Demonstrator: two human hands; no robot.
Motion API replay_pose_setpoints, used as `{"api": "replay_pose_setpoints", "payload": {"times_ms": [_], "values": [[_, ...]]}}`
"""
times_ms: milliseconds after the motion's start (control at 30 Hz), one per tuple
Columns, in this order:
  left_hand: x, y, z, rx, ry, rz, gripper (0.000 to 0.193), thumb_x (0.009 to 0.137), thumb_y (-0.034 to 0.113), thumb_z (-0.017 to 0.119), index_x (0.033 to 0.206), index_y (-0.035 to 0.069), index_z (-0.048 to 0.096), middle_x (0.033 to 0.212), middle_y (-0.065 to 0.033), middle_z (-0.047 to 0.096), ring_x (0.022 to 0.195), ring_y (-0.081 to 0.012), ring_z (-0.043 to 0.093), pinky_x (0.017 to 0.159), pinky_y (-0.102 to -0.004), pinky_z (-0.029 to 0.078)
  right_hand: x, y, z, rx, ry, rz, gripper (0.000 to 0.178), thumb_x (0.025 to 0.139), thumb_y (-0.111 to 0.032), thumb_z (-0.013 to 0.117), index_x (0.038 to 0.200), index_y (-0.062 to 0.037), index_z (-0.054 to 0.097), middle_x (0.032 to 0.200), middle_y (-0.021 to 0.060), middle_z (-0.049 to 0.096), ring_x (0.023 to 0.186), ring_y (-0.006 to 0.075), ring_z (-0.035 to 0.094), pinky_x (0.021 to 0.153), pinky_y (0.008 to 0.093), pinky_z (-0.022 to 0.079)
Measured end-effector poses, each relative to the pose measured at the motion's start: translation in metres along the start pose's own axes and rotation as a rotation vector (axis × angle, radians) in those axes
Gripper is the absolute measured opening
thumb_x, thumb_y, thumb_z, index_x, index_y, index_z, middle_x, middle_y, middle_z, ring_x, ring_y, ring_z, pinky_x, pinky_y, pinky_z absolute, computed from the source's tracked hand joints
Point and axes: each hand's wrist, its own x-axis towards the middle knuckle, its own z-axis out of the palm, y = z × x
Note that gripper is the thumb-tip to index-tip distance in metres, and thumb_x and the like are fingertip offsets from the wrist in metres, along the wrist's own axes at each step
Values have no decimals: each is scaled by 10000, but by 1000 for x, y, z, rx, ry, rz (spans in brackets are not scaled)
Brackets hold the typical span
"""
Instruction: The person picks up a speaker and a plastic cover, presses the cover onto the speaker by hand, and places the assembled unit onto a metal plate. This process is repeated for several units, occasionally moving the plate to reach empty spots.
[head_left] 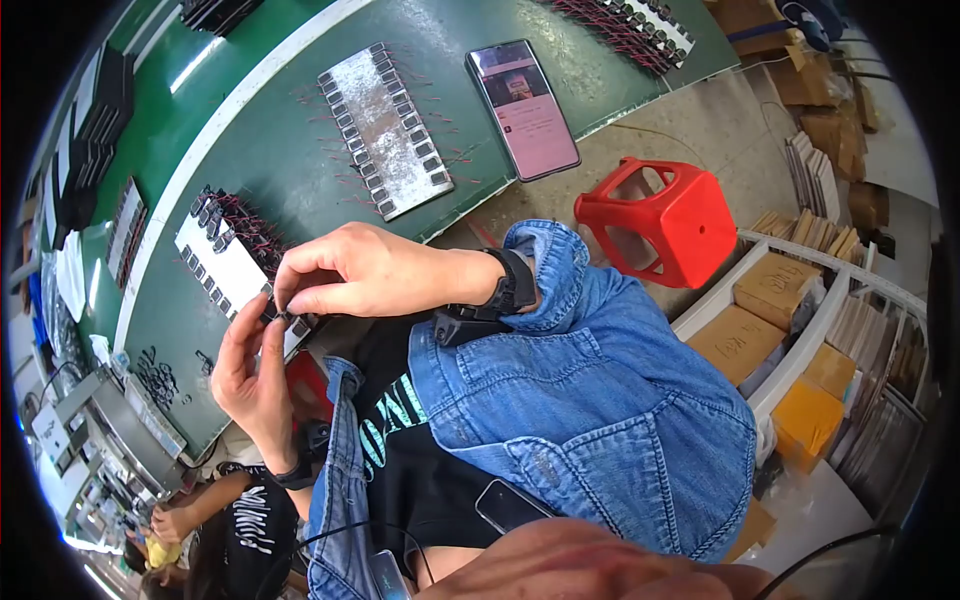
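Small part (283, 317): dark, held between your two hands over the near end of the white board (232, 268). Too small here to make out its shape. Likely slip: two pinches pulling unevenly could flick it away.

Left hand (252, 378): thumb and forefinger closed in a pinch on the small part, other fingers bunched beside them. A harder squeeze could tilt it.

Right hand (355, 272): thumb and forefinger also drawn together on it, from the far right side. Which bit each hand grips is hidden; a thin lead, if there is one, could bend or tear.

White board: left of your right hand, black pieces along its edge. Dropping your knuckles could nudge that row out of line.

Wires (262, 232): dark red tangle along the board's far right side, just beside your right hand. A fingertip catching a strand could drag several pieces at once.

Worn board (385, 125): farther right, black pieces down both long edges, thin leads sticking out. A wide forearm swing could snag them.

Phone (535, 125): right, its near end at the edge of the bench (275, 150). A sleeve bump could tip it off.

Loose parts (157, 382): scattered at left, apart from your left hand. A dropped piece could get lost among them.
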Motion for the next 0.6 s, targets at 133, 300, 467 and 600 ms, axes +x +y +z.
{"api": "replay_pose_setpoints", "payload": {"times_ms": [133, 300, 467, 600], "values": [[-9, 10, 15, 12, -14, 5, 310, 901, -31, 701, 1211, -18, 682, 1089, -64, 713, 896, -90, 648, 804, -217, 510, -14, 0, -11, -31, -29, -16, 198, 934, -153, 646, 1063, -7, 678, 957, 121, 729, 872, 221, 699, 806, 333, 531], [-20, 10, 24, -18, 13, -11, 308, 896, -35, 705, 1203, -16, 687, 1077, -58, 710, 881, -81, 640, 788, -215, 508, -18, 0, -11, -55, -72, -40, 185, 935, -147, 643, 1051, -6, 674, 954, 127, 729, 865, 238, 700, 798, 337, 534], [-21, 0, 16, -60, 40, -17, 314, 885, -40, 719, 1197, -19, 688, 1028, -47, 714, 853, -70, 637, 779, -206, 510, -17, -3, 1, -135, -54, -14, 179, 928, -133, 652, 1049, -2, 673, 952, 123, 727, 861, 221, 700, 788, 329, 534], [-18, -9, 8, -101, 19, 59, 318, 881, -43, 726, 1195, -21, 688, 1004, -43, 716, 831, -63, 636, 764, -194, 509, -23, -3, 19, -130, 21, 5, 182, 923, -119, 661, 1058, 1, 674, 949, 113, 724, 846, 197, 691, 775, 320, 533]]}}
